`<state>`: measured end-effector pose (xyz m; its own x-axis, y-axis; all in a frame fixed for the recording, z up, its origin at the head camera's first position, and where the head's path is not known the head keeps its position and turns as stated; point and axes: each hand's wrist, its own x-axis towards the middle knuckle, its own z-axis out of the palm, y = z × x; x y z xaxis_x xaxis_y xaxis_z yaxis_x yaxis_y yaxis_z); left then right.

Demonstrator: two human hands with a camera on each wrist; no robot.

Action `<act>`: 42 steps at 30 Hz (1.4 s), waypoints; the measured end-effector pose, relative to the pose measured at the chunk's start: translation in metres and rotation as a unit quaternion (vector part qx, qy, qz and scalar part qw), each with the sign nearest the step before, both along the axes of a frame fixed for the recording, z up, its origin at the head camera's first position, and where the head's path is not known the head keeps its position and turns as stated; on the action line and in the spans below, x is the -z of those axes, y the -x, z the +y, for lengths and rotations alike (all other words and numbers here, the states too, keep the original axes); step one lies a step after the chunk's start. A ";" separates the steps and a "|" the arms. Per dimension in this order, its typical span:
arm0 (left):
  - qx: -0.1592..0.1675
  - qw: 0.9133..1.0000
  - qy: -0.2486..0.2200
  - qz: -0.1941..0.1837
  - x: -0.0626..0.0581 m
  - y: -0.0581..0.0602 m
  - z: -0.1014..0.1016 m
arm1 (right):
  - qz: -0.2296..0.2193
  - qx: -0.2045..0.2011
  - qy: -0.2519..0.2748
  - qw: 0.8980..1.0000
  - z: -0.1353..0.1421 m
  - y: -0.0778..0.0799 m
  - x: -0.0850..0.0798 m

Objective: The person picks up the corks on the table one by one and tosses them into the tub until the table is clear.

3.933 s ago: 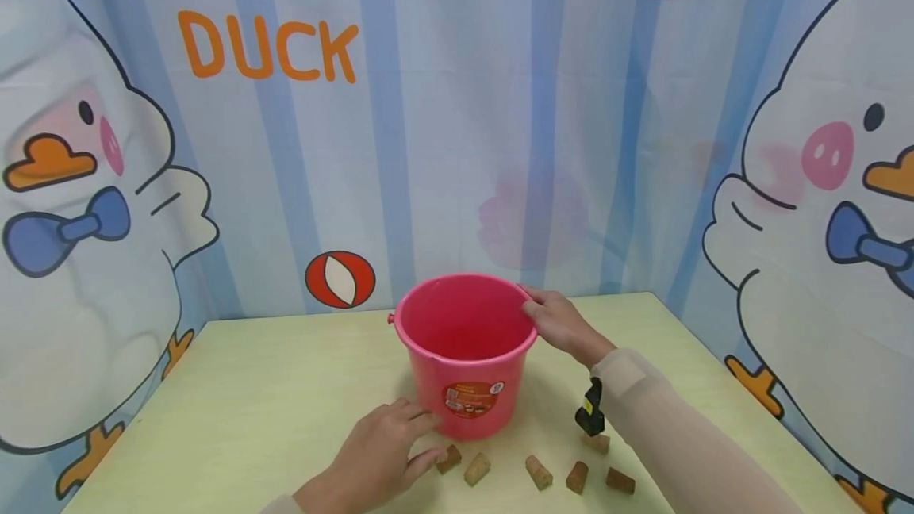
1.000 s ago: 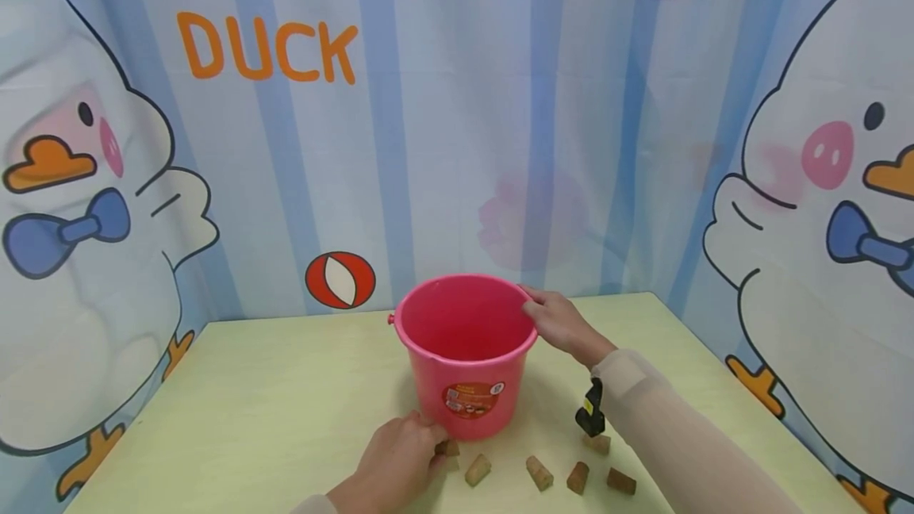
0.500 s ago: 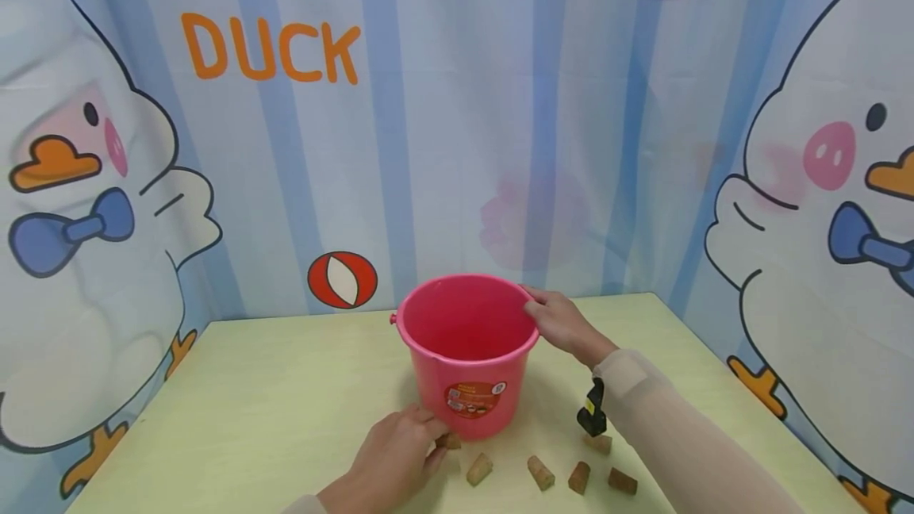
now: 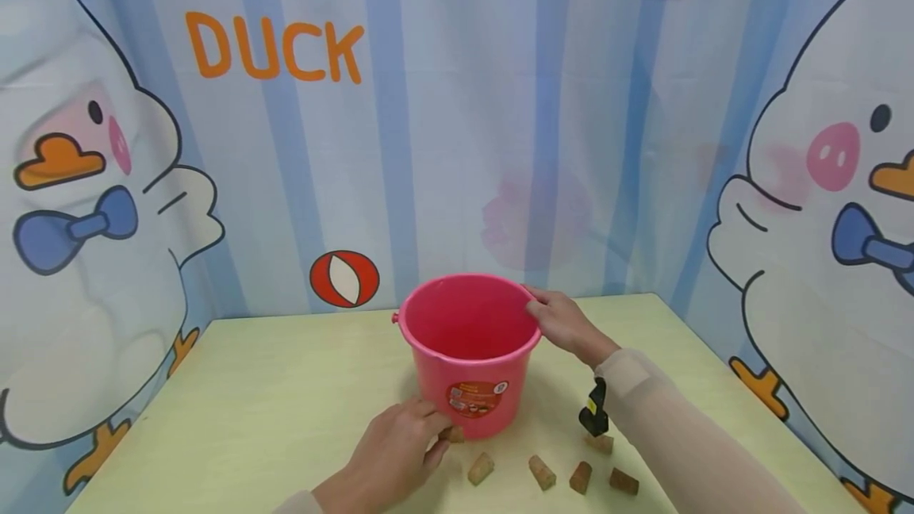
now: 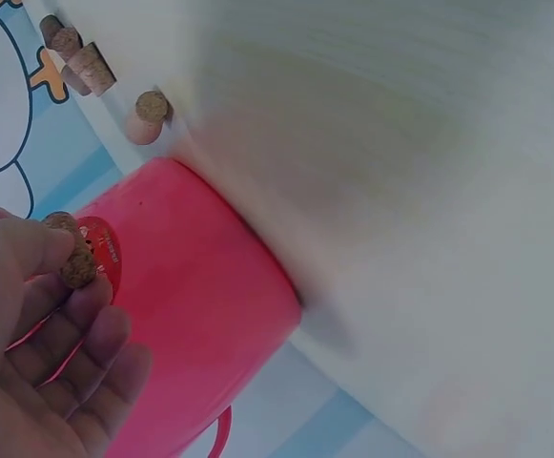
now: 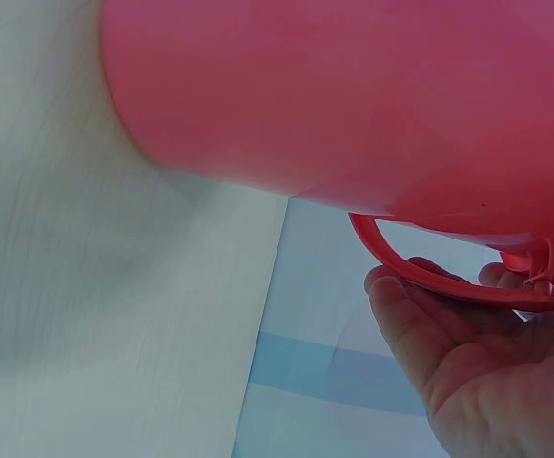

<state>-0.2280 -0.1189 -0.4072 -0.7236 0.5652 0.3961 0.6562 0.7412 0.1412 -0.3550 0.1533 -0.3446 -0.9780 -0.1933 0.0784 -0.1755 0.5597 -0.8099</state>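
A pink bucket (image 4: 467, 383) with a red label stands upright on the table. My left hand (image 4: 396, 450) is in front of its lower left side and pinches a brown cork (image 5: 74, 250) between thumb and fingers. In the head view those fingers hide part of the cork. My right hand (image 4: 567, 325) holds the bucket's rim at the right, thumb over the edge. In the right wrist view its fingers lie by the bucket's handle (image 6: 420, 272), which hangs at the back. From above, the visible inside of the bucket shows only pink plastic.
Several loose corks lie on the pale yellow table (image 4: 286, 395) before the bucket, among them a light cork (image 4: 481, 468) and a dark cork (image 4: 624, 481). A black strap (image 4: 594, 411) hangs from the right sleeve. Behind stands a printed duck curtain (image 4: 457, 117).
The left hand, loosely spread by the cork at first, has closed its thumb and fingers on it. Hand and cork have since shifted slightly upward in view. The right hand and bucket stay put.
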 end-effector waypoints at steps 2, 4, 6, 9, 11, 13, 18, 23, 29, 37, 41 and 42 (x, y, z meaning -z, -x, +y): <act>0.001 1.000 0.001 0.001 -0.002 -0.001 0.000 | 0.001 0.000 -0.002 1.000 0.000 0.000 0.000; 0.004 1.000 0.000 0.005 -0.004 -0.001 0.000 | 0.001 0.000 -0.001 1.000 0.000 0.000 0.000; 0.007 1.000 -0.001 0.008 -0.005 -0.002 -0.001 | 0.001 0.000 -0.001 1.000 0.000 0.000 0.000; 0.011 1.000 -0.003 0.014 -0.007 -0.003 -0.002 | 0.001 0.000 0.002 1.000 0.000 0.000 0.000; 0.013 1.000 -0.005 0.018 -0.008 -0.003 -0.003 | 0.002 -0.002 0.002 1.000 0.000 -0.001 0.000; 0.016 1.000 -0.006 0.024 -0.010 -0.004 -0.004 | 0.003 -0.003 0.003 1.000 -0.001 -0.001 0.000; 0.029 0.998 -0.013 0.045 -0.014 -0.006 -0.005 | 0.005 -0.005 0.005 1.000 0.000 -0.001 0.000; 0.041 0.998 -0.019 0.054 -0.017 -0.007 -0.005 | 0.003 -0.005 0.004 1.000 0.000 -0.002 -0.001; 0.049 0.997 -0.030 0.051 -0.019 -0.008 -0.006 | 0.002 -0.005 0.007 1.000 0.001 -0.003 -0.001; 0.064 0.995 -0.040 0.064 -0.025 -0.008 -0.007 | 0.002 -0.003 0.005 1.000 0.001 -0.001 -0.002; 0.071 0.994 -0.053 0.063 -0.029 -0.007 -0.006 | 0.002 -0.004 0.006 1.000 0.000 -0.002 -0.003; 0.073 0.994 -0.056 0.063 -0.029 -0.007 -0.006 | 0.001 -0.003 0.007 1.000 0.000 -0.002 -0.003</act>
<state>-0.2208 -0.1251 -0.3777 -0.5788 0.6075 0.5440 0.7727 0.6219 0.1277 -0.3529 0.1537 -0.3416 -0.9765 -0.1989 0.0829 -0.1808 0.5474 -0.8171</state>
